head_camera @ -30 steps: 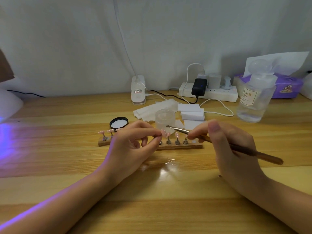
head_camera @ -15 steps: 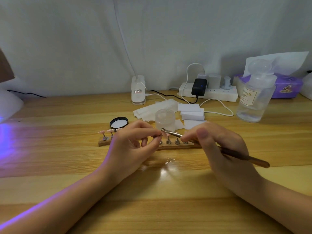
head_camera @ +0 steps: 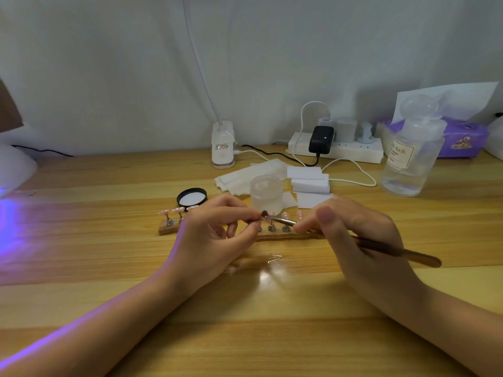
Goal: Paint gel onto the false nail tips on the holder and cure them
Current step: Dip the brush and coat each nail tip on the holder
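A wooden holder [head_camera: 166, 229] lies across the table middle with several pink false nail tips [head_camera: 164, 212] on small metal stands. My left hand [head_camera: 215, 235] pinches one stand with its tip between thumb and forefinger, just above the holder. My right hand [head_camera: 362, 240] grips a brown-handled gel brush [head_camera: 402, 253]; its metal ferrule points left and the bristles touch the tip that my left hand pinches. A frosted gel jar [head_camera: 266, 193] stands open right behind the hands, its black lid [head_camera: 192, 198] lying to the left.
White wipes [head_camera: 239, 176] and white foam blocks [head_camera: 309, 179] lie behind the jar. A clear pump bottle [head_camera: 411, 159], a power strip [head_camera: 337, 151] with cables and a purple tissue box [head_camera: 462, 140] line the back right. A curing lamp [head_camera: 13, 170] glows purple at far left.
My right hand has moved left with the brush, bringing the bristles onto the tip in my left hand. My left hand has stayed in place.
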`<move>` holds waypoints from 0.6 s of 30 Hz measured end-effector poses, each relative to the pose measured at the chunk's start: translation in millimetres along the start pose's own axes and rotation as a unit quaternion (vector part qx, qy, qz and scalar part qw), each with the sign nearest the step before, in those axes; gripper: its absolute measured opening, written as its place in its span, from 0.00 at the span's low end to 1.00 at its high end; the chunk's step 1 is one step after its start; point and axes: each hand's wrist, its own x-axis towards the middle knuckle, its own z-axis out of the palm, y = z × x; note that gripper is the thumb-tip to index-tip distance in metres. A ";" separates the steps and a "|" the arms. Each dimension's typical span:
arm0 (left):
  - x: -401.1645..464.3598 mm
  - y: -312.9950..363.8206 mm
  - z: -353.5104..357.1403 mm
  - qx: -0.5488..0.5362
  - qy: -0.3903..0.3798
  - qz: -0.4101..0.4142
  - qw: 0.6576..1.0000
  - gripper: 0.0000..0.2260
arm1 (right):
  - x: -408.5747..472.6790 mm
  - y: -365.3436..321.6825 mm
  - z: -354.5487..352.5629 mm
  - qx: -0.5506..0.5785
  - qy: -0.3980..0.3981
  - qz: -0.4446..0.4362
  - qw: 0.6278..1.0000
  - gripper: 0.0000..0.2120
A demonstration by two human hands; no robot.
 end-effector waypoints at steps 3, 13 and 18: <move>-0.3 -0.2 -0.1 0.011 0.000 -0.003 1.000 0.08 | -2.2 -0.2 -2.5 0.020 0.025 0.029 0.999 0.22; -0.3 -0.3 1.0 0.013 0.010 0.000 1.000 0.07 | -1.1 0.1 0.1 0.010 0.014 0.017 1.000 0.20; -0.1 1.1 0.8 0.017 0.015 0.013 1.000 0.08 | -0.3 -3.7 -1.4 0.007 0.040 0.018 0.999 0.16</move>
